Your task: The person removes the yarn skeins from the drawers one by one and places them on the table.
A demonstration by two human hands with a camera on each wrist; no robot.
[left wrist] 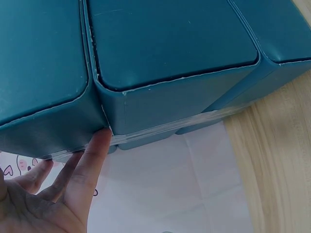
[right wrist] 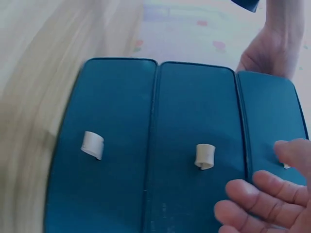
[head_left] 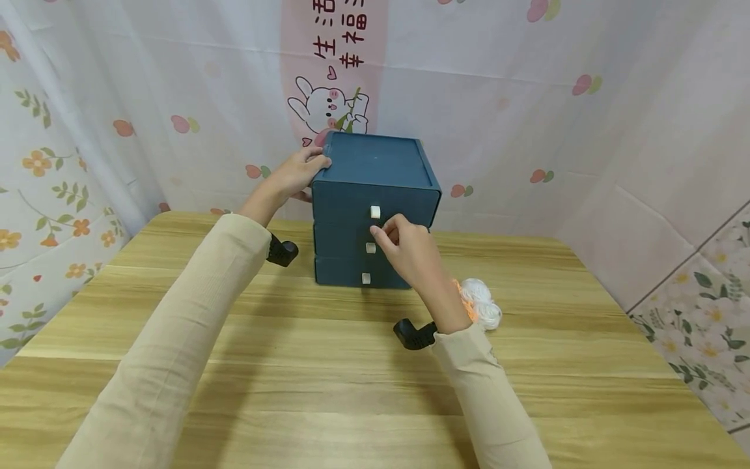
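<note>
A dark blue drawer box with three stacked drawers stands on the wooden table. Each drawer front bears a small white pull tab: top, middle and bottom. At the box's upper left edge rests my left hand, thumb on top; in the left wrist view its straight fingers touch the side. My right hand is in front of the drawers, close to the top tab, fingers loosely bent and holding nothing. In the right wrist view its thumb partly hides that tab. All three drawers are closed.
White yarn balls and some orange yarn lie on the table right of the box, partly behind my right forearm. A printed curtain hangs behind. Black wrist cameras jut out beside both wrists.
</note>
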